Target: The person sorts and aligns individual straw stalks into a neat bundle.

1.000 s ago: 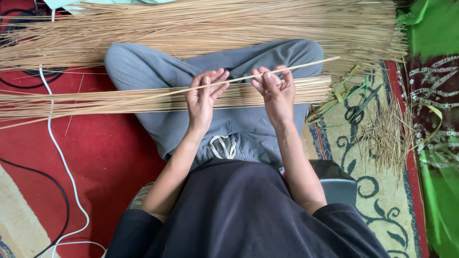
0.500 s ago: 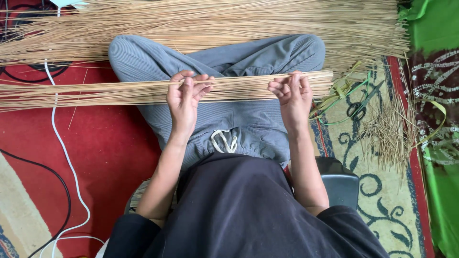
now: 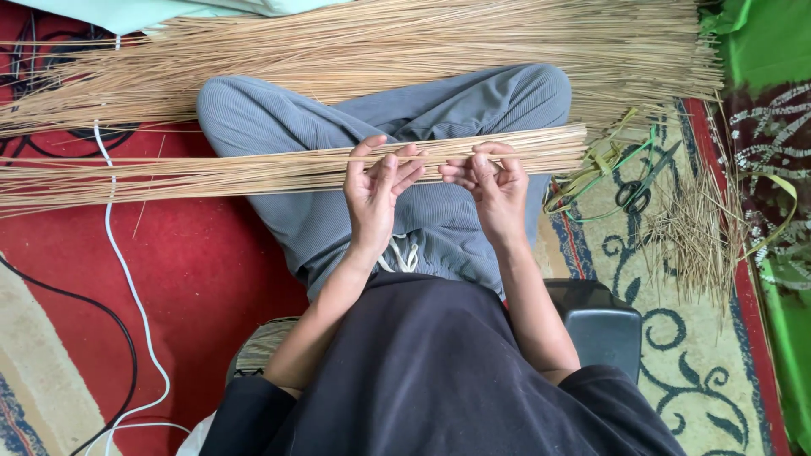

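A long flat bundle of thin tan sticks (image 3: pixel 211 173) lies across my lap, over my grey trousers. My left hand (image 3: pixel 378 187) rests palm-up against the bundle's near edge, its fingers curled on the sticks. My right hand (image 3: pixel 490 181) sits close beside it, fingertips pinching at the same sticks. The two hands almost touch at the middle of the bundle. A much larger heap of the same sticks (image 3: pixel 405 51) lies on the floor beyond my knees.
Black-handled scissors (image 3: pixel 642 186) and green string (image 3: pixel 591 181) lie on the patterned rug at right, next to a pile of short stick trimmings (image 3: pixel 693 236). A white cable (image 3: pixel 127 279) and a black cable cross the red rug at left. Green cloth (image 3: pixel 760 42) lies at far right.
One second ago both hands held a single stick lifted above the bundle. That stick is down now, and both hands have come together at the bundle's middle.
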